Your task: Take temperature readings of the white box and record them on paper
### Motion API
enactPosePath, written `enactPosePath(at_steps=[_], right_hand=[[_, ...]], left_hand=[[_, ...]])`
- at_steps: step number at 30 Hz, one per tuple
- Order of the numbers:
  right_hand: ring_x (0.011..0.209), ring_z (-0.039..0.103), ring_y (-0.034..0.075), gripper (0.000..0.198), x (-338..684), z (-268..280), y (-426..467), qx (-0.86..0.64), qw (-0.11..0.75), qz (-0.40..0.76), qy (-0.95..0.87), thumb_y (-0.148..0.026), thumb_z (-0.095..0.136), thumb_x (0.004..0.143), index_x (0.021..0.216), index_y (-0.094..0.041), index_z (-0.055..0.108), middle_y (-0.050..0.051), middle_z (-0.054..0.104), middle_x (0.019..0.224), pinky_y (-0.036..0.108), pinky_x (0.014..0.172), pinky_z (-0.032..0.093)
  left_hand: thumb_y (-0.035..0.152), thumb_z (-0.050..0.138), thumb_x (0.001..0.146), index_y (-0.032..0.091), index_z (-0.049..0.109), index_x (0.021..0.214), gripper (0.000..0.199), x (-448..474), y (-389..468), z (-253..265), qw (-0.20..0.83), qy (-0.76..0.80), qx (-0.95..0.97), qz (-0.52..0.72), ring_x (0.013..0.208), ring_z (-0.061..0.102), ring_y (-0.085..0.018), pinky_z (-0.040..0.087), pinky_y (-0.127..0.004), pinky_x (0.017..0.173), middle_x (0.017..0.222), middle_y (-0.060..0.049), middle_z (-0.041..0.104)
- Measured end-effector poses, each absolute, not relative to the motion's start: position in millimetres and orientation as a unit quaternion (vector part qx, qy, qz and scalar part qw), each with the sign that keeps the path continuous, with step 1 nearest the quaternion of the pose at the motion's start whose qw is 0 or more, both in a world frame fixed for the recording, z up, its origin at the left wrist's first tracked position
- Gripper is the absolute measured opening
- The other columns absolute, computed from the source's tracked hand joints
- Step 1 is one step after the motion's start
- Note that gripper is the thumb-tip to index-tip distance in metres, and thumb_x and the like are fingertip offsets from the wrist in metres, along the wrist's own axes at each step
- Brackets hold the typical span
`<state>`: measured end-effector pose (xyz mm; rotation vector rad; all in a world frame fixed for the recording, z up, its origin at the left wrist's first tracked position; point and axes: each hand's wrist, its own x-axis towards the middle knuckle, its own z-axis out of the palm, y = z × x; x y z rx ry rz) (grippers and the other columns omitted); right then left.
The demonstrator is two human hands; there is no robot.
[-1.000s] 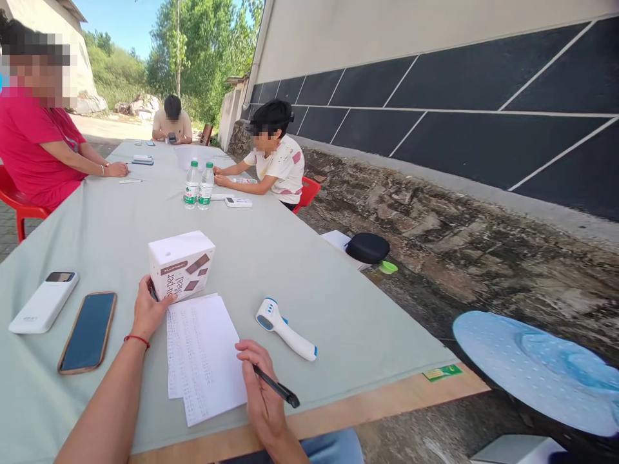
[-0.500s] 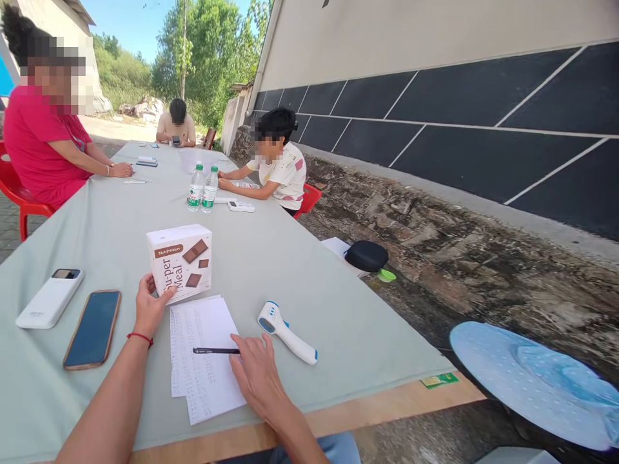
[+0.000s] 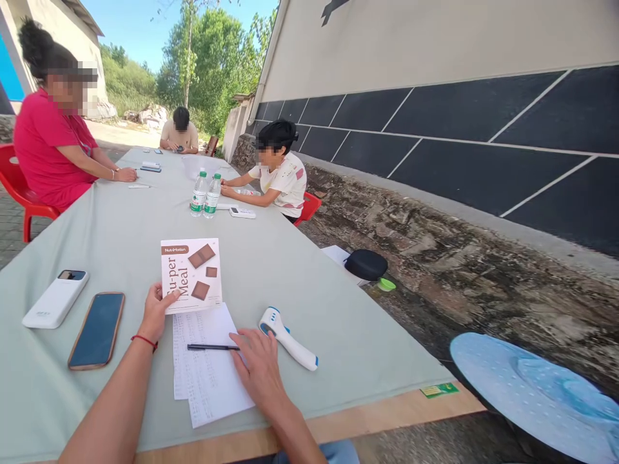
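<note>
My left hand (image 3: 158, 312) grips the lower left corner of a white box (image 3: 191, 274) with brown lettering and pictures of chocolate squares, thumb on its front. The box is upright, its front facing me, just behind handwritten sheets of paper (image 3: 215, 390). Over the right side of the sheets, my right hand (image 3: 258, 370) has a black pen (image 3: 210, 347) between its thumb and fingers. The pen points left across the writing; its right end is hidden by the fingers. Close to the right fingertips lies a white and blue infrared thermometer (image 3: 293, 345).
Left of me lie a phone (image 3: 97, 330) and a white handheld device (image 3: 57, 299). Two water bottles (image 3: 205, 194) stand farther back, near a translucent basin (image 3: 199, 166). Three people sit around the cloth-covered table (image 3: 348, 361). A blue hat (image 3: 522, 380) is beyond the right edge.
My left hand has turned the box, so its front faces me squarely and its top and side no longer show. The pen has shifted slightly left over the paper.
</note>
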<state>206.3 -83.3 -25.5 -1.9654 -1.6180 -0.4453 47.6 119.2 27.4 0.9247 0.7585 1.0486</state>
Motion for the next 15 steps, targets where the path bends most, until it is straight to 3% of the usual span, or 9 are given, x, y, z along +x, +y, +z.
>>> enactPosePath(at_steps=[3,6,11,15], right_hand=[[0.119,0.049,0.03,0.032,234,-32,-96,-0.775,0.277,-0.194,-0.534,-0.03,0.045,0.093,0.122,-0.021,0.056,0.014,0.059,0.124,0.055,0.106,0.028],[0.124,0.046,0.034,0.044,266,-37,-109,-0.854,0.224,-0.174,-0.437,-0.039,0.047,0.09,0.128,-0.017,0.051,0.019,0.053,0.132,0.055,0.104,0.03],[0.105,0.058,0.03,0.042,288,-32,-121,-0.896,0.116,-0.023,-0.429,-0.034,0.044,0.091,0.127,-0.014,0.053,0.016,0.063,0.115,0.043,0.091,0.041],[0.1,0.058,0.032,0.045,281,-28,-122,-0.907,0.124,0.013,-0.401,-0.032,0.042,0.09,0.128,-0.009,0.051,0.018,0.064,0.108,0.039,0.082,0.044]], left_hand=[[0.037,0.09,0.049,0.016,0.053,0.103,0.069,48,118,29,0.697,0.34,0.42,0.472,0.091,0.068,-0.025,0.05,-0.038,0.082,0.099,-0.007,0.07],[0.038,0.09,0.05,0.016,0.055,0.104,0.068,48,116,32,0.694,0.341,0.417,0.478,0.094,0.067,-0.026,0.051,-0.039,0.083,0.101,-0.008,0.071],[0.038,0.089,0.053,0.015,0.059,0.112,0.071,48,115,34,0.701,0.321,0.427,0.472,0.103,0.065,-0.028,0.049,-0.042,0.091,0.111,-0.011,0.069],[0.04,0.089,0.053,0.014,0.06,0.112,0.071,47,117,33,0.692,0.321,0.44,0.473,0.108,0.063,-0.03,0.048,-0.044,0.095,0.114,-0.013,0.068]])
